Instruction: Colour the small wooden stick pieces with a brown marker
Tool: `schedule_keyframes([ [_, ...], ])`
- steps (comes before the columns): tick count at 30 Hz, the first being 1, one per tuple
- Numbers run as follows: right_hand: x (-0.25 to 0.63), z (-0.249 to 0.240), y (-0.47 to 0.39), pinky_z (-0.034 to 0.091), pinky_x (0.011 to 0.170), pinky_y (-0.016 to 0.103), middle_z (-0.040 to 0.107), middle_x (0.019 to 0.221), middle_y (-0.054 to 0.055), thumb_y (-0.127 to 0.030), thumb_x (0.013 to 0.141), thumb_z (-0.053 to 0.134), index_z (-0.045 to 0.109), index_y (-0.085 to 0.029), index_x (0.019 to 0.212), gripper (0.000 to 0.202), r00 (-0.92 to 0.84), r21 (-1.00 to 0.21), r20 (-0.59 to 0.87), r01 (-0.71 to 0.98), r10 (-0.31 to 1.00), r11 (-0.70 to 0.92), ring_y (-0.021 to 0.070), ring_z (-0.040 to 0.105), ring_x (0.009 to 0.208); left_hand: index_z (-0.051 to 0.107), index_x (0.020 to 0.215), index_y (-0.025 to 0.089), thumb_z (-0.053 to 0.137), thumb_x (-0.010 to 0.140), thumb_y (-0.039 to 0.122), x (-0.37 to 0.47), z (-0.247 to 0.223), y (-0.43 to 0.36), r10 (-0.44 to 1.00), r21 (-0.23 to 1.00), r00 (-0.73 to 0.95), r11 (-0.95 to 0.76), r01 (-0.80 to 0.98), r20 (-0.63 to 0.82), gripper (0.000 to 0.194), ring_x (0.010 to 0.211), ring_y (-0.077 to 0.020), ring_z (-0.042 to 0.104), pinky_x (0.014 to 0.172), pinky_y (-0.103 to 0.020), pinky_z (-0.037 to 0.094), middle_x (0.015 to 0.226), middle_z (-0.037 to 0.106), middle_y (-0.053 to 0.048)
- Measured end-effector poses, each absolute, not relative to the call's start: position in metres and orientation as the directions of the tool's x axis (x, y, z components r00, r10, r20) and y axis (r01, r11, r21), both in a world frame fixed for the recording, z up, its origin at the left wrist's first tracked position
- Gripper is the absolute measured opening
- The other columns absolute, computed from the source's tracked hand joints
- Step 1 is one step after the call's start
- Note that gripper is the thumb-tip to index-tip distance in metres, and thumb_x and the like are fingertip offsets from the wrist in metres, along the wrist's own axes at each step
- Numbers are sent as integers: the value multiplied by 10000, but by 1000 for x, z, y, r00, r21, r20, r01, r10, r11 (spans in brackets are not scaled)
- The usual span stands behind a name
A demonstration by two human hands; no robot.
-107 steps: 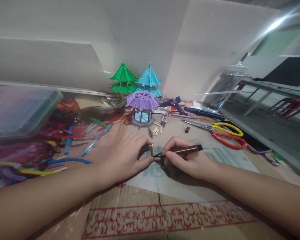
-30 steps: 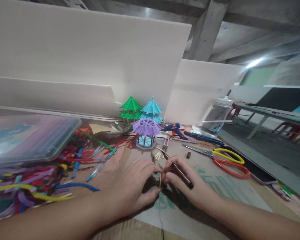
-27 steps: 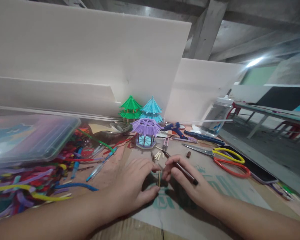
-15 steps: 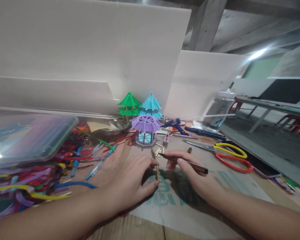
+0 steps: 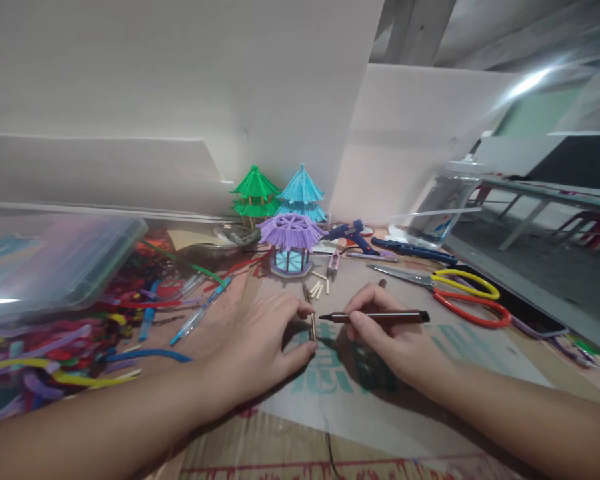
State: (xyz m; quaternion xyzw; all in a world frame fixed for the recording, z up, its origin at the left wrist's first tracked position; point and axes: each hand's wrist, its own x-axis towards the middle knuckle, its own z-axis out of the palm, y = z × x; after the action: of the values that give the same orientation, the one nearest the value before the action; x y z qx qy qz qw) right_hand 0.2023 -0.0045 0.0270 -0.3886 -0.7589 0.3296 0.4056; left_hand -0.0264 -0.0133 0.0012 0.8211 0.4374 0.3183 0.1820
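In the head view my left hand (image 5: 273, 333) pinches a short, thin wooden stick (image 5: 313, 328) between thumb and fingertips, on the printed sheet (image 5: 325, 400). My right hand (image 5: 390, 343) is closed round a brown marker pen (image 5: 390, 317). Its dark tip points left, close to the stick; I cannot tell if they touch. Beyond the hands lie several short pale sticks (image 5: 317, 289) and a dark stick (image 5: 306, 293). Behind these stands a small pavilion model with a purple roof (image 5: 291, 235) and a light blue base.
Green (image 5: 255, 193) and blue (image 5: 303, 193) pagoda models stand behind. A blue glue gun (image 5: 355, 235), small snips (image 5: 333, 265), scissors (image 5: 473, 303), a phone (image 5: 535, 320) and a bottle (image 5: 443, 207) lie or stand right. Left are a plastic box (image 5: 80, 280) and colourful pipe cleaners (image 5: 35, 353).
The marker pen has turned from slanting to nearly level, and its tip has come down beside the stick. My left hand still pinches the stick. The camera view has tilted slightly down.
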Motion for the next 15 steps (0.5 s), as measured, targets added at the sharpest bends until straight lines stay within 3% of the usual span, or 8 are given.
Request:
schedule_keyframes([
  [8, 200, 28, -4, 511, 629, 258, 656, 722, -5, -265, 937, 552, 561, -224, 890, 63, -425, -858, 254, 317, 869, 405, 143, 645, 673, 629, 1074, 205, 700, 839, 289, -25, 3, -14, 833, 561, 416, -554, 615, 365, 260, 1074, -279, 633, 922, -447, 509, 1096, 685, -81],
  [15, 199, 29, -4, 498, 601, 251, 659, 739, 6, -250, 939, 550, 569, -213, 895, 61, -464, -814, 289, 341, 837, 470, 139, 638, 673, 612, 1030, 211, 700, 836, 271, -26, 3, -15, 826, 545, 428, -564, 620, 367, 221, 1059, -272, 626, 914, -439, 506, 1093, 674, -77],
])
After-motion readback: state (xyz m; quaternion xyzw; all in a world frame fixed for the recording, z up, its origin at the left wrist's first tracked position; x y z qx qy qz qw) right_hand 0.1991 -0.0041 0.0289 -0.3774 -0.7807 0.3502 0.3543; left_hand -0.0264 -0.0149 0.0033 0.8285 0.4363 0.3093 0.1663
